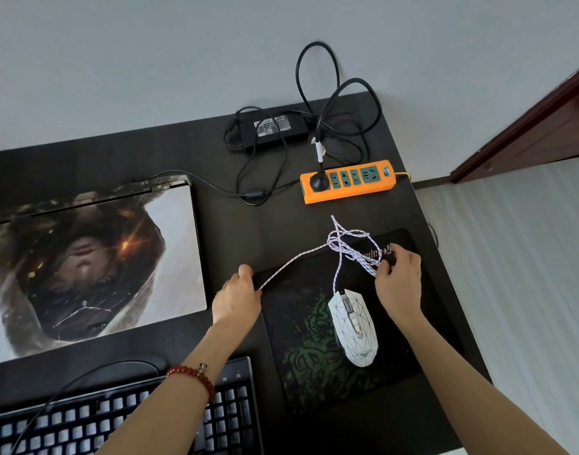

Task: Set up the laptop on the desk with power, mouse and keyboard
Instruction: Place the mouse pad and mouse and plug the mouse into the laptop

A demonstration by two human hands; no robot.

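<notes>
Item count: one closed laptop [94, 267], left of frame; one black keyboard [124, 418], lower left; one white wired mouse [353, 326] on one mouse pad [314, 372], lower right; one power adapter [275, 129] and one orange power strip [348, 182], upper centre; two hands.

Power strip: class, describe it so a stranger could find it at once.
Start at the dark desk and go to its far right corner. Beyond the mouse pad, in front of the black charger, lies the power strip. It alone is bright orange with green sockets.
</notes>
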